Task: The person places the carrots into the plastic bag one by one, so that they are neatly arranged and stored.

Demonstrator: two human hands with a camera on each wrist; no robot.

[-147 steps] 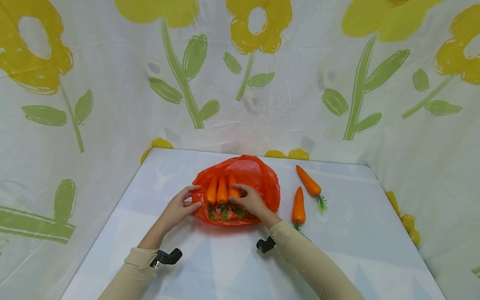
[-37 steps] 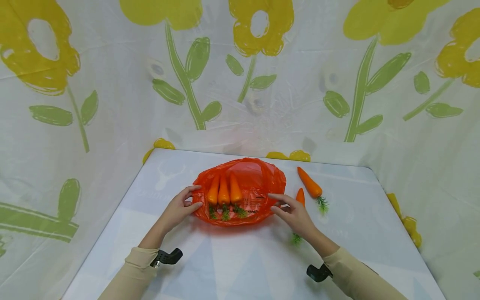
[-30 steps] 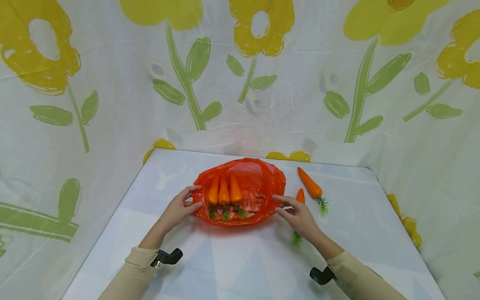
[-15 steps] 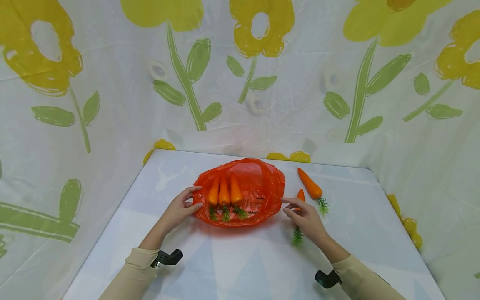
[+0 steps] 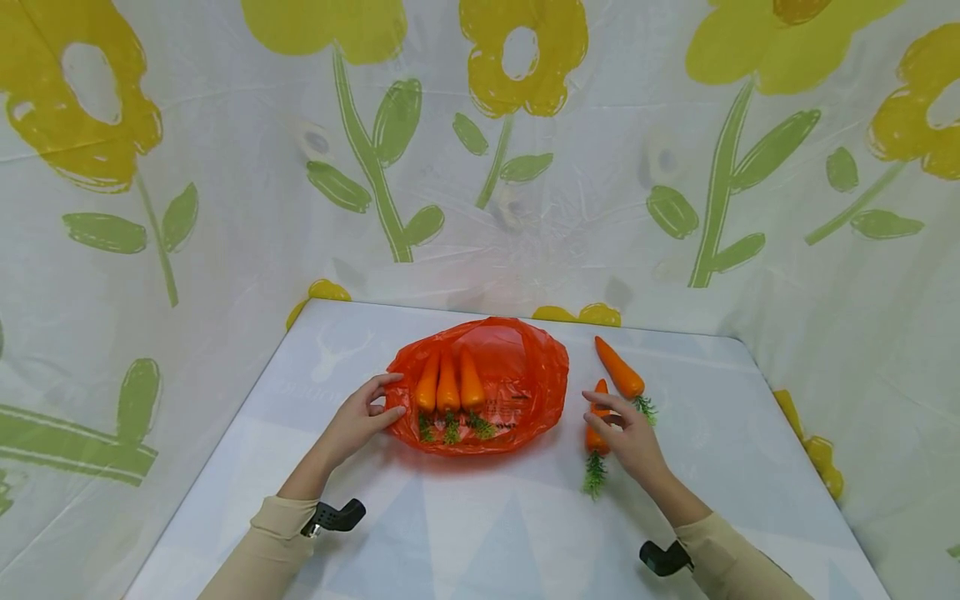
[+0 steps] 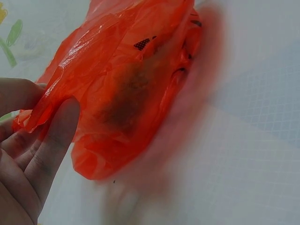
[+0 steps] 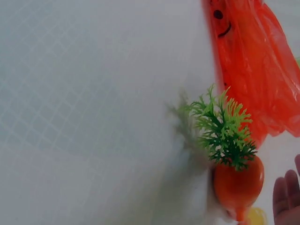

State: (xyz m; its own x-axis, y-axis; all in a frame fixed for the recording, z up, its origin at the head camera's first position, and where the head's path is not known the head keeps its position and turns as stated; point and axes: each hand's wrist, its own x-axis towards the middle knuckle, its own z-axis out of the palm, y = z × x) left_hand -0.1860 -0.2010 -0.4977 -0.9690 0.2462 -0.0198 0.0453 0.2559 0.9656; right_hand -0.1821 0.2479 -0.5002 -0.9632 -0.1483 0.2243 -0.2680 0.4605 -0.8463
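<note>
Flower-printed sheeting point(image 5: 577, 233) backs our pale table point(image 5: 465, 537) as our left hand point(image 5: 362, 418) pinches the edge of a red plastic bag point(image 5: 517, 352), three carrots point(image 5: 447, 385) inside; outside, a fourth carrot point(image 5: 596, 442) and a fifth carrot point(image 5: 621, 368) lie near our right hand point(image 5: 636, 437), thumb and fingers apart

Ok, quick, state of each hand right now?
Left hand: closed, pinching the edge of the red plastic bag.
Right hand: open, holding nothing, near a loose artificial carrot.

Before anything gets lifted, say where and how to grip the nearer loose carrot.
Probably pinch the carrot across its thick part, from above and the right, where the right hand hovers: it lies pointing away, and its leafy top looks flimsy.
</note>
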